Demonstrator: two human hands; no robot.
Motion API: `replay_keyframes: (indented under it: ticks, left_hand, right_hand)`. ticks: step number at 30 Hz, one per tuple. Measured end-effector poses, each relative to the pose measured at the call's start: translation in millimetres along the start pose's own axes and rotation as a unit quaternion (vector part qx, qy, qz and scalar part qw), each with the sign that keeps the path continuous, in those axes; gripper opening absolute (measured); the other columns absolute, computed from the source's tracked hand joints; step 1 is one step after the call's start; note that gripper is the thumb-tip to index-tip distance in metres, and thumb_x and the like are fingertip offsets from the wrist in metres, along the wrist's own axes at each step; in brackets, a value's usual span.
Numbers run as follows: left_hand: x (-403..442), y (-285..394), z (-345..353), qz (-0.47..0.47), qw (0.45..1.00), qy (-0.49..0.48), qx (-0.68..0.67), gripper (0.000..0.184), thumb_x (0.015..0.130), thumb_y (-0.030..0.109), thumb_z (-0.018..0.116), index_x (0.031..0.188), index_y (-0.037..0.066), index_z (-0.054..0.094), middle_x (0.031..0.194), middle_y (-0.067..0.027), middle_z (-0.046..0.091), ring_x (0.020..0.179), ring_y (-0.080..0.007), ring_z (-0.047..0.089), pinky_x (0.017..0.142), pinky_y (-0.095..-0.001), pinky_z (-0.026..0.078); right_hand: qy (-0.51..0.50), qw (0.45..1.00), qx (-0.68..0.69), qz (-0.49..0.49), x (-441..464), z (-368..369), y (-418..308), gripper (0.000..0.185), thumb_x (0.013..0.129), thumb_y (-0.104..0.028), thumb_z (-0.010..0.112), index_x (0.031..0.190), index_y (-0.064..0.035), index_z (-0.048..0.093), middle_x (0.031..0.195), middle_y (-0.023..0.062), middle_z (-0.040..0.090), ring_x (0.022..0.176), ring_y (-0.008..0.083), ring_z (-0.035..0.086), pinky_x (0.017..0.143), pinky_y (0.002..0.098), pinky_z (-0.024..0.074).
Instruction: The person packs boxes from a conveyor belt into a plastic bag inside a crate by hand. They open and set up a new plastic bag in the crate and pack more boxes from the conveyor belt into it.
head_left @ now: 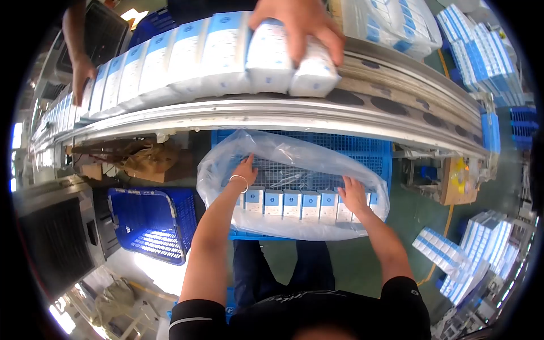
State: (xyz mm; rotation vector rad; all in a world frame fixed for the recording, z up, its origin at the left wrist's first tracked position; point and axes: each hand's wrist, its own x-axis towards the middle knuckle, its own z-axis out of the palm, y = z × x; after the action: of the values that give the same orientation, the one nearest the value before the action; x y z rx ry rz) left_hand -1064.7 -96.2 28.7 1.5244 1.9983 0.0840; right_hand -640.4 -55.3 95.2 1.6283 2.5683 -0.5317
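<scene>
White-and-blue rectangular boxes (292, 204) sit side by side in a row there, inside a crumpled, wide-open clear plastic bag (328, 160).

A factory packing area is shown: a metal-railed conveyor (408, 88) is lined with identical white-and-blue cartons (187, 56), more cartons are stacked in blocks (481, 51) at the side, and the green floor (416, 226) is marked with yellow lines (450, 218).

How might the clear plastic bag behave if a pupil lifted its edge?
The clear plastic bag would probably flop, since its rim lies in loose folds. It looks thin, so likely light: mesh shows through. Pulling hard might tip the white-and-blue boxes, which stand upright inside.
</scene>
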Motion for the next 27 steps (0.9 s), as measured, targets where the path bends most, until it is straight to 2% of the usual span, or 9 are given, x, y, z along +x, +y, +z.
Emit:
replay_keyframes:
  ticks: [3, 5, 10, 14, 18, 20, 22, 24, 27]
  left_hand:
    - [-32, 0, -55, 0.0, 0.987, -0.059, 0.152, 0.038, 0.09, 0.031, 0.052, 0.115, 0.003, 0.06, 0.116, -0.0183, 0.062, 0.107, -0.0337, 0.06, 0.092, -0.0465, 0.047]
    - [-54, -7, -77, -0.021, 0.962, -0.215, 0.164, 0.055, 0.093, 0.051, 0.044, 0.105, 0.003, 0.068, 0.116, -0.0197, 0.064, 0.111, -0.0346, 0.059, 0.094, -0.0458, 0.046]
    - [-74, -26, -58, 0.004, 0.955, -0.27, 0.122, 0.066, 0.092, 0.059, 0.038, 0.131, 0.008, 0.052, 0.125, -0.0206, 0.059, 0.114, -0.0355, 0.057, 0.102, -0.0461, 0.039]
    - [-106, 3, -87, 0.132, 0.979, -0.143, 0.068, 0.049, 0.092, 0.044, 0.05, 0.126, 0.008, 0.054, 0.117, -0.0198, 0.061, 0.108, -0.0377, 0.059, 0.095, -0.0461, 0.044]
    - [-159, 19, -233, 0.131, 0.987, 0.086, -0.041, 0.04, 0.087, 0.03, 0.06, 0.121, 0.008, 0.057, 0.111, -0.0175, 0.061, 0.101, -0.0359, 0.059, 0.087, -0.0437, 0.048]
    - [-160, 2, -339, 0.148, 0.928, 0.341, 0.012, 0.042, 0.082, 0.022, 0.063, 0.12, 0.006, 0.054, 0.117, -0.0171, 0.057, 0.105, -0.0367, 0.054, 0.089, -0.0455, 0.044]
    - [-149, -23, -427, 0.123, 0.847, 0.507, 0.105, 0.046, 0.077, 0.015, 0.066, 0.12, 0.005, 0.052, 0.123, -0.0167, 0.053, 0.109, -0.0375, 0.049, 0.092, -0.0473, 0.041]
    - [-132, -59, -483, 0.064, 0.829, 0.513, 0.213, 0.051, 0.089, 0.031, 0.057, 0.134, 0.01, 0.047, 0.146, -0.0155, 0.036, 0.13, -0.0419, 0.033, 0.107, -0.0533, 0.027]
    - [-100, -101, -496, -0.037, 0.92, 0.347, 0.179, 0.067, 0.095, 0.06, 0.03, 0.148, 0.02, 0.032, 0.158, -0.0123, 0.016, 0.144, -0.0424, 0.008, 0.115, -0.0555, 0.007]
  right_hand:
    - [0.001, 0.999, -0.038, -0.003, -18, 6, 23, 0.049, 0.088, -0.034, 0.059, 0.125, -0.0021, 0.052, 0.116, 0.0196, 0.059, 0.106, 0.0376, 0.054, 0.093, 0.0486, 0.0393]
    - [-0.03, 0.998, -0.052, 0.008, -25, 13, 34, 0.051, 0.089, -0.039, 0.057, 0.123, -0.0016, 0.054, 0.114, 0.0194, 0.061, 0.105, 0.0375, 0.055, 0.093, 0.049, 0.0383]
    - [-0.139, 0.987, -0.083, 0.015, -24, -2, 27, 0.058, 0.089, -0.046, 0.053, 0.126, -0.0011, 0.052, 0.122, 0.0203, 0.058, 0.112, 0.0385, 0.053, 0.1, 0.0492, 0.0368]
    - [-0.171, 0.981, -0.087, 0.019, -28, -17, 3, 0.054, 0.086, -0.042, 0.06, 0.119, 0.0011, 0.055, 0.12, 0.0237, 0.056, 0.111, 0.0382, 0.053, 0.097, 0.0473, 0.0405]
    - [-0.07, 0.994, -0.06, -0.064, -34, -72, -80, 0.046, 0.084, -0.031, 0.065, 0.114, 0.0024, 0.058, 0.113, 0.0214, 0.058, 0.106, 0.0369, 0.056, 0.092, 0.0463, 0.0447]
    - [0.005, 0.993, -0.036, -0.113, -39, -90, -121, 0.042, 0.082, -0.026, 0.067, 0.112, 0.0021, 0.059, 0.111, 0.0203, 0.059, 0.101, 0.0361, 0.059, 0.089, 0.0456, 0.047]
    - [-0.019, 0.974, 0.211, -0.08, -21, -118, -179, 0.03, 0.08, -0.015, 0.068, 0.106, 0.0002, 0.061, 0.105, 0.0175, 0.062, 0.089, 0.0322, 0.063, 0.08, 0.0399, 0.0507]
    - [0.022, 0.955, 0.266, -0.125, 0, -177, -263, 0.028, 0.08, -0.01, 0.066, 0.105, 0.0004, 0.061, 0.105, 0.0177, 0.062, 0.09, 0.0312, 0.063, 0.081, 0.0391, 0.0507]
    - [0.205, 0.891, 0.306, -0.264, 56, -234, -340, 0.024, 0.079, 0.0, 0.063, 0.103, 0.0002, 0.06, 0.1, 0.0167, 0.063, 0.087, 0.0297, 0.064, 0.079, 0.0357, 0.0514]
